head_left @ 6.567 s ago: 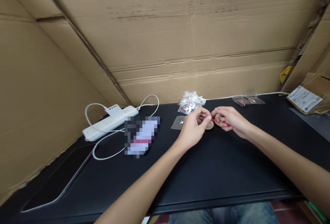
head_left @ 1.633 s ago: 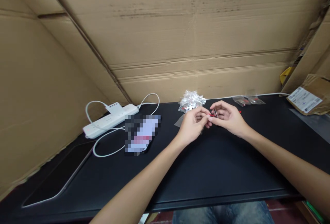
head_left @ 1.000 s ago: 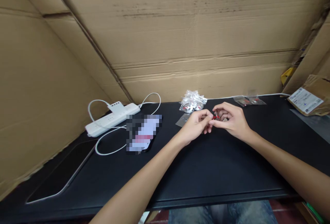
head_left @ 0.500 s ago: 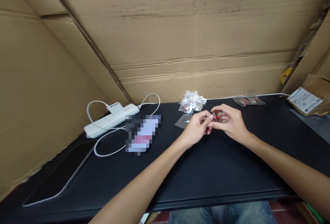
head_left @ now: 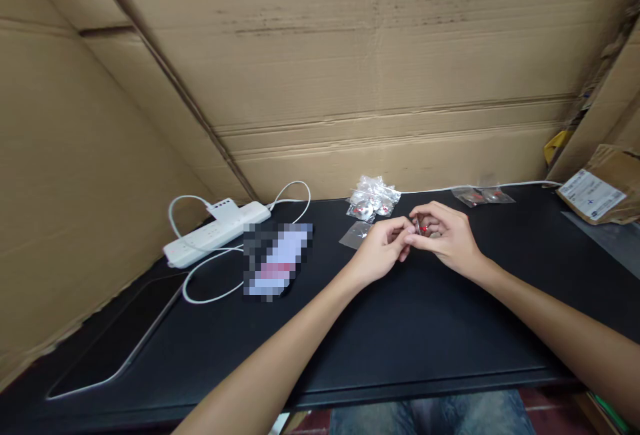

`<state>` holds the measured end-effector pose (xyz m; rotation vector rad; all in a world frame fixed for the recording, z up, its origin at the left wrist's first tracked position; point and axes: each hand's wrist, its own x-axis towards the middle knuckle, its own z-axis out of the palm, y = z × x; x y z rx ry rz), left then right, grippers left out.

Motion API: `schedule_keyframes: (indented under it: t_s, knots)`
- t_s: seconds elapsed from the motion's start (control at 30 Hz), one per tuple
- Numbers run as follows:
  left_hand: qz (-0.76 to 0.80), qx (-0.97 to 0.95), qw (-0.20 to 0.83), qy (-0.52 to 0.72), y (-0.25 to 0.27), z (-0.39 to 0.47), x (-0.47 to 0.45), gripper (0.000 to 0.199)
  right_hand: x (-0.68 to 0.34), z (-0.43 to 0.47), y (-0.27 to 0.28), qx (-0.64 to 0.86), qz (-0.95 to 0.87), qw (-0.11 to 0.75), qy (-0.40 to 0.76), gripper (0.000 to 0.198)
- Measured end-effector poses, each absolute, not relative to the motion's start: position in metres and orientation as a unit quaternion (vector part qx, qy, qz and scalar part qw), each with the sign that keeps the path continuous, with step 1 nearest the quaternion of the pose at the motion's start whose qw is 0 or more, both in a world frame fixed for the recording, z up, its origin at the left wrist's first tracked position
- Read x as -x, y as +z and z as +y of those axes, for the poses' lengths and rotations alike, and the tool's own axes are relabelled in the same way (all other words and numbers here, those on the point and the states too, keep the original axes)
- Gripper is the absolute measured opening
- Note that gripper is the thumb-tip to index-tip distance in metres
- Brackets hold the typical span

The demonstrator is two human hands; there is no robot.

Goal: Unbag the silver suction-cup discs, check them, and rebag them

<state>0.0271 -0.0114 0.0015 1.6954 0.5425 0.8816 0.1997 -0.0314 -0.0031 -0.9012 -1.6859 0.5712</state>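
My left hand (head_left: 383, 247) and my right hand (head_left: 446, 235) meet above the black table (head_left: 425, 328). Between their fingertips is a small thin disc-like piece with a red part (head_left: 423, 229), seen nearly edge-on and partly covered by the fingers. Both hands pinch it, the right thumb and fingers curving around its far side. A flat clear plastic bag (head_left: 354, 235) lies just left of my left hand. Behind it sits a pile of clear bags (head_left: 373, 196) with shiny round pieces and red bits inside.
More small clear bags (head_left: 483, 195) lie at the back right. A cardboard box (head_left: 607, 185) with a label stands at the right edge. To the left are a white power strip (head_left: 217, 235) with looping cables, a blurred-out item (head_left: 280, 261) and a dark flat panel (head_left: 120, 335).
Hardly anything differs. The fingers shift very slightly around the small disc-like piece, which stays in the same place between both hands.
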Motion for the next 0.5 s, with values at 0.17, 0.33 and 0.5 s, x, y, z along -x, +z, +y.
schedule_keyframes:
  t_s: [0.17,0.33,0.5]
  knots:
    - [0.248,-0.703,0.546,0.382,0.009,-0.012,-0.024,0.036,-0.2,-0.031,-0.001,0.382,-0.693,0.552,0.261,0.031]
    - [0.261,-0.713,0.532,0.376,0.016,-0.008,-0.016,0.03,-0.2,-0.027,0.005,0.366,-0.637,0.569,0.37,0.029]
    - [0.269,-0.715,0.52,0.382,0.021,-0.006,-0.012,0.029,-0.202,-0.025,0.01,0.364,-0.614,0.568,0.41,0.025]
